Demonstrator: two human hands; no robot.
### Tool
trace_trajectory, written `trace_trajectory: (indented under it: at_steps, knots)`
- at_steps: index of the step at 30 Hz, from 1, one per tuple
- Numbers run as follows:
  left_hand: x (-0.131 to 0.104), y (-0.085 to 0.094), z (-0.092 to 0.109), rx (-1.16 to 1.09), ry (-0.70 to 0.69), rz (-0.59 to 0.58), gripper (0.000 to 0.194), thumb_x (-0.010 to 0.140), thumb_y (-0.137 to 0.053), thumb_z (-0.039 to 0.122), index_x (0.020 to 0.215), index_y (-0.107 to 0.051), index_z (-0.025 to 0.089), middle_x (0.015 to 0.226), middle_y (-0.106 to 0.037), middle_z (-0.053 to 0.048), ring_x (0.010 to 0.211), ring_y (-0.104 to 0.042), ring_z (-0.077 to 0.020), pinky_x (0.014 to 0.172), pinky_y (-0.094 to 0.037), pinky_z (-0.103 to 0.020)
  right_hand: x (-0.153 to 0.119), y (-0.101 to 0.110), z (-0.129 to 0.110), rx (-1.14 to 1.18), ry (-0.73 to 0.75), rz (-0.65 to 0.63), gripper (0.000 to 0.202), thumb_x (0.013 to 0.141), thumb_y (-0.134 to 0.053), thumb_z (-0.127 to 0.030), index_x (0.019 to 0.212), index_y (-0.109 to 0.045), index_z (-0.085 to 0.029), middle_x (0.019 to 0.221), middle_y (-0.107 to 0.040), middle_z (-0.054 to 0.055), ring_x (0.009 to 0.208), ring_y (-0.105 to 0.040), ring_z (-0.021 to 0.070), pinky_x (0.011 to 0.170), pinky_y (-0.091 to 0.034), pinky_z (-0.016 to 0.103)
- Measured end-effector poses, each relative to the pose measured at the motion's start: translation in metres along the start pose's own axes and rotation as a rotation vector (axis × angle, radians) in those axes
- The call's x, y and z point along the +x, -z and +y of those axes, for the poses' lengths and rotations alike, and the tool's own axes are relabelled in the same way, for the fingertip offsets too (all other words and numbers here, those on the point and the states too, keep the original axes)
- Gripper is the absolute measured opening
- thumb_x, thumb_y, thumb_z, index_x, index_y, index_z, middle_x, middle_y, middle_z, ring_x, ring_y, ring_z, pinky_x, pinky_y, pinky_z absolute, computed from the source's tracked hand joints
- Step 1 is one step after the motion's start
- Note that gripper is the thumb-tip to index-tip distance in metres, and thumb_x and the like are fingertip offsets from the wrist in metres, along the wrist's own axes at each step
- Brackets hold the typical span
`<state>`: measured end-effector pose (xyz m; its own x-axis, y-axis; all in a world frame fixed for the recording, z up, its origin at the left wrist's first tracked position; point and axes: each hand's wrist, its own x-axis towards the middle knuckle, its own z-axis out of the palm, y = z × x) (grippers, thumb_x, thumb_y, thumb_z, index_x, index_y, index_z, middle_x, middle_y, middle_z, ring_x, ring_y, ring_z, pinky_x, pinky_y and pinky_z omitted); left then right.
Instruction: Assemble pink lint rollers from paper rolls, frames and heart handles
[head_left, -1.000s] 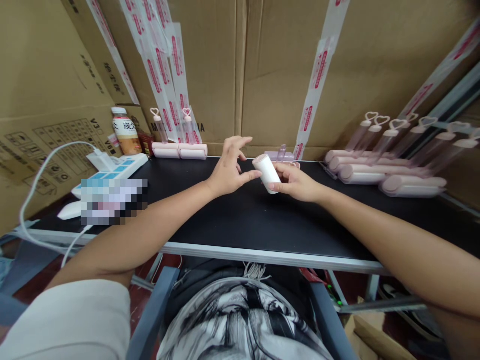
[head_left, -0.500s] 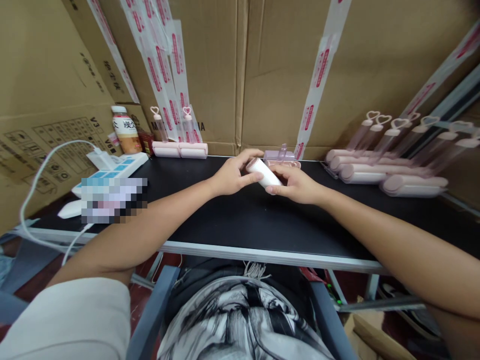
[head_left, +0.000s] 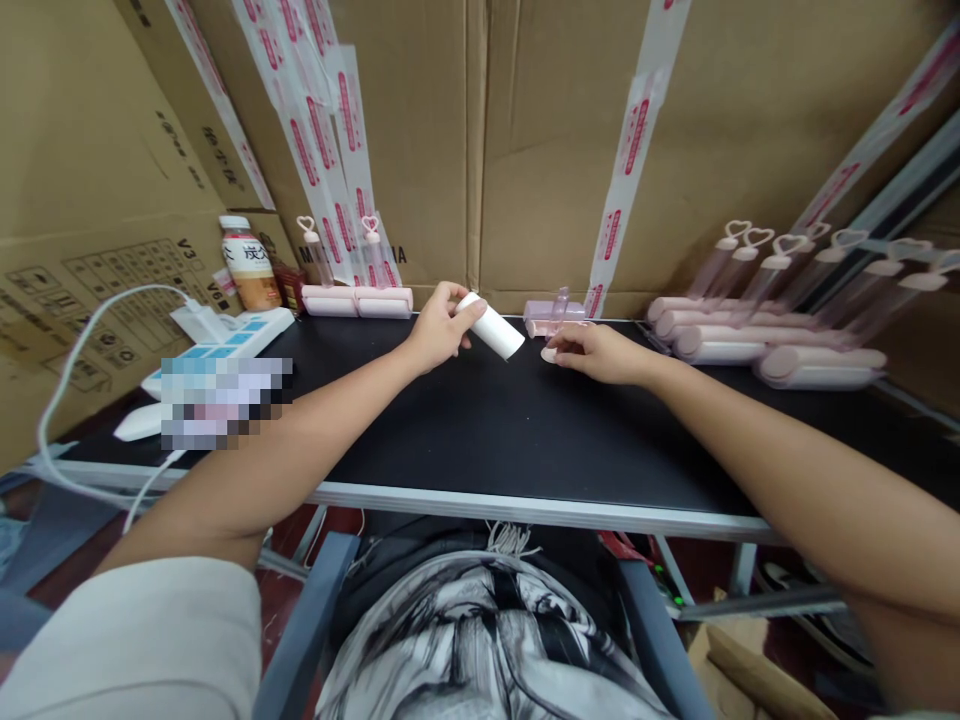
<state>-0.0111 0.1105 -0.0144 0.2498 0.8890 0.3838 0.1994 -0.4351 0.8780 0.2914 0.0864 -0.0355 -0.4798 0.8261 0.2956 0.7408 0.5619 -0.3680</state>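
My left hand (head_left: 442, 328) is closed around the upper left end of a white roll (head_left: 496, 332), like a lint roller refill. The roll is tilted down to the right above the black table. My right hand (head_left: 598, 352) pinches a small pale round end cap (head_left: 549, 355), apart from the roll. Just behind this hand lies a translucent purple roller cover (head_left: 541, 311) with a short stem. A pink roller part (head_left: 541, 328) sits in front of the cover, partly hidden by my right fingers.
Two pink lint rollers (head_left: 330, 300) with heart-topped handles stand at the back left; several more (head_left: 821, 366) are grouped at the right. A drink bottle (head_left: 251, 265), a white power strip (head_left: 262, 335) and cables occupy the left. Cardboard (head_left: 420, 140) walls the back of the table (head_left: 480, 440).
My hands have moved apart. The left has carried the white roll to the left, and the right has come away from the roll with the round end cap in its fingers.
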Motion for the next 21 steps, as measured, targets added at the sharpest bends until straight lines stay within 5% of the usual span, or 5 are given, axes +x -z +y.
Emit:
trace_trajectory:
  at_steps: [3, 8, 13, 21]
  knots:
    - [-0.001, -0.001, 0.001, -0.006, 0.029, 0.01, 0.026, 0.098, -0.065, 0.039, 0.106, -0.047, 0.022, 0.081, -0.062, 0.005, 0.045, -0.055, -0.0059, 0.034, -0.034, -0.016, 0.0, -0.003, -0.007, -0.047, -0.019, 0.033, 0.037, 0.088, -0.069, -0.052, 0.103, -0.076, -0.019, 0.095, -0.076, 0.011, 0.079, -0.067, 0.0254, 0.079, -0.05, 0.039]
    - [0.0, -0.002, 0.002, -0.048, 0.093, 0.031, 0.024, 0.101, -0.063, 0.039, 0.106, -0.047, 0.022, 0.079, -0.062, 0.005, 0.044, -0.055, -0.0055, 0.035, -0.033, -0.016, -0.001, -0.011, -0.009, -0.103, -0.008, 0.004, 0.057, 0.087, -0.073, -0.041, 0.139, -0.068, -0.019, 0.128, -0.074, 0.017, 0.106, -0.07, 0.0336, 0.095, -0.051, 0.046]
    - [0.0, -0.003, 0.004, -0.068, 0.142, 0.058, 0.023, 0.102, -0.061, 0.039, 0.107, -0.046, 0.022, 0.08, -0.06, 0.006, 0.043, -0.056, -0.0052, 0.034, -0.033, -0.016, -0.001, -0.012, -0.011, -0.1, 0.016, -0.064, 0.047, 0.094, -0.062, -0.037, 0.133, -0.073, -0.014, 0.104, -0.079, 0.015, 0.088, -0.071, 0.0289, 0.087, -0.053, 0.041]
    - [-0.001, -0.005, 0.004, -0.109, 0.159, 0.044, 0.023, 0.103, -0.059, 0.04, 0.107, -0.046, 0.022, 0.081, -0.06, 0.006, 0.043, -0.057, -0.0052, 0.033, -0.034, -0.016, -0.004, -0.014, -0.034, 0.075, 0.094, 0.066, 0.033, 0.087, -0.065, -0.039, 0.109, -0.077, -0.017, 0.085, -0.072, 0.007, 0.075, -0.064, 0.0225, 0.075, -0.05, 0.036]
